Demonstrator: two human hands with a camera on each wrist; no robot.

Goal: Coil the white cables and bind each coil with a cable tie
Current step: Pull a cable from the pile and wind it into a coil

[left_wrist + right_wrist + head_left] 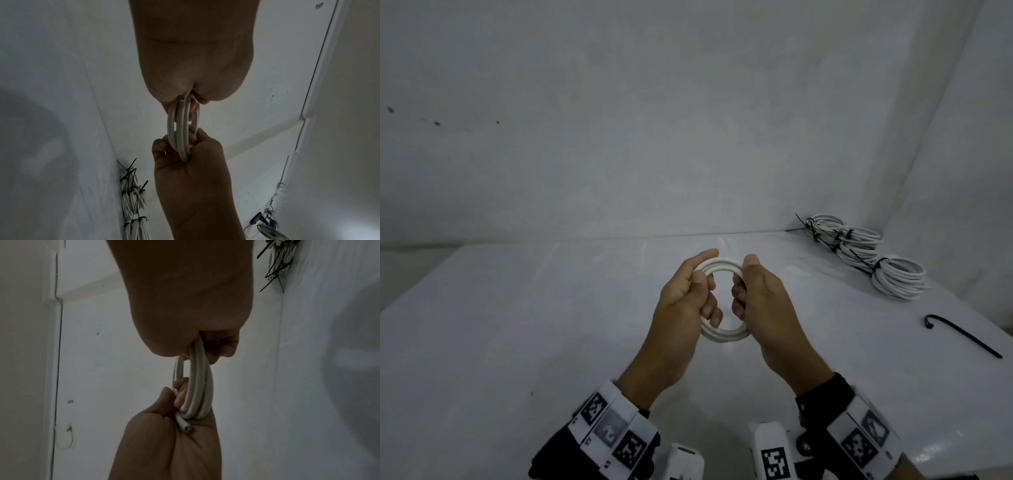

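Observation:
A small coil of white cable (722,334) is held upright above the table between both hands. My left hand (688,294) grips its left side, fingers curled through the ring. My right hand (756,291) grips its right side, thumb up against the top. In the left wrist view the coil (182,129) runs from my left palm to my right hand (185,162). In the right wrist view the coil (197,386) shows a cut cable end (185,426) lying against my left hand (174,443). A loose black cable tie (962,337) lies on the table at the right.
Several bound white coils (859,250) with black ties lie in a row at the back right corner of the white table (517,325), also seen as bound coils (133,203) in the left wrist view. White walls close the back and right side.

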